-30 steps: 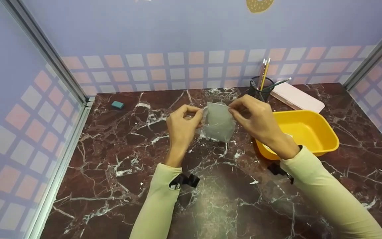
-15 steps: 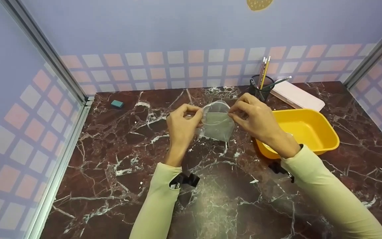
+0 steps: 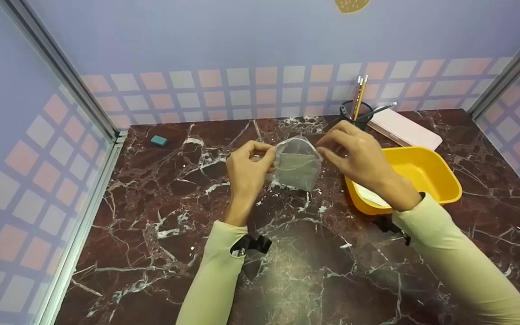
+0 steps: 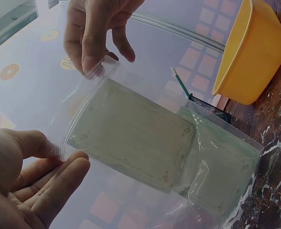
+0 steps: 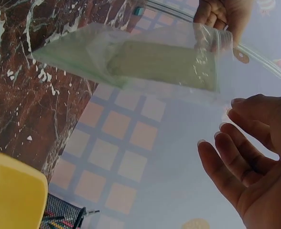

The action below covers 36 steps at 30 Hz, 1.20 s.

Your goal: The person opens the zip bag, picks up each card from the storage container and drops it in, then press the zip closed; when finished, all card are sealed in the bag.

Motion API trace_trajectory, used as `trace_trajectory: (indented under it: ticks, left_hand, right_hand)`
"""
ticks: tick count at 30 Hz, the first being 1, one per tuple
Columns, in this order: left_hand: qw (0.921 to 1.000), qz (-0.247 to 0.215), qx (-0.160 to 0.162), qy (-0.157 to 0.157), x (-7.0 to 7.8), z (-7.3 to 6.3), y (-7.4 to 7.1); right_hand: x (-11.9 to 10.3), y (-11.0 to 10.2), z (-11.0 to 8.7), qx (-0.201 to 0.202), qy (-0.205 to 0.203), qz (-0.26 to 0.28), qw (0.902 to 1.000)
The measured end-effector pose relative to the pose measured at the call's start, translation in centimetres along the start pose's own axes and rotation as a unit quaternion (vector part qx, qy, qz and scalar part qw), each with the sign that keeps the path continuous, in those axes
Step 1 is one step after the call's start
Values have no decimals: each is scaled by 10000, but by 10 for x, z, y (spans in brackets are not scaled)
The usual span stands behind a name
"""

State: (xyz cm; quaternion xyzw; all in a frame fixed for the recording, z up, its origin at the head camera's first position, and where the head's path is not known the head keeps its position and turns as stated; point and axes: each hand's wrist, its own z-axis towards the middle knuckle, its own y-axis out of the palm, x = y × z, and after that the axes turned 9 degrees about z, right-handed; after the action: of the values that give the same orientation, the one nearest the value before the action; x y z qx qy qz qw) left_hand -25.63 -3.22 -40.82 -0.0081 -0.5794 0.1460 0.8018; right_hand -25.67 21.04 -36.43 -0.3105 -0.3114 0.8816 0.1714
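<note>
In the head view a clear plastic zip bag (image 3: 291,146) is held up at the middle, over the table. My left hand (image 3: 248,169) pinches its left edge near the mouth. My right hand (image 3: 355,151) has thumb and forefinger right at the opposite corner, with the other fingers loose in the right wrist view. Inside the bag lies a flat grey-green rectangular sheet (image 4: 131,133), speckled along its edges. Another grey-green panel (image 4: 217,167) shows beyond it in the left wrist view, partly overlapped. The bag's zip strip (image 4: 78,117) runs between the two hands.
A yellow basin (image 3: 440,180) with a white item (image 3: 370,194) stands right, partly behind my right forearm. Behind it are a black mesh pen cup (image 3: 345,115) of pencils and a pink case (image 3: 406,128). A teal eraser-like block (image 3: 159,140) sits back left. Walls enclose three sides.
The grey-green sheet, standing above the bag's mouth a second ago, has slid down inside. My right hand has moved slightly right and up to the bag's corner. The left hand stays put.
</note>
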Motion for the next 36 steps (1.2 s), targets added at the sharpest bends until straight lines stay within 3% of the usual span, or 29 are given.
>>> trace_trajectory:
  ticks: [6, 16, 26, 36]
  left_hand:
    - [10000, -90, 8, -14, 1, 1, 0]
    - [9999, -156, -17, -65, 0, 0, 0]
    - [9999, -117, -23, -29, 1, 0, 1]
    - [9998, -158, 0, -74, 1, 0, 1]
  right_hand:
    - [19, -16, -4, 34, 269, -70, 9996]
    - [80, -27, -36, -104, 1284, -78, 9916]
    - [116, -34, -65, -897, 2462, -20, 9651]
    - [141, -29, -85, -1509, 2789, -2, 9484]
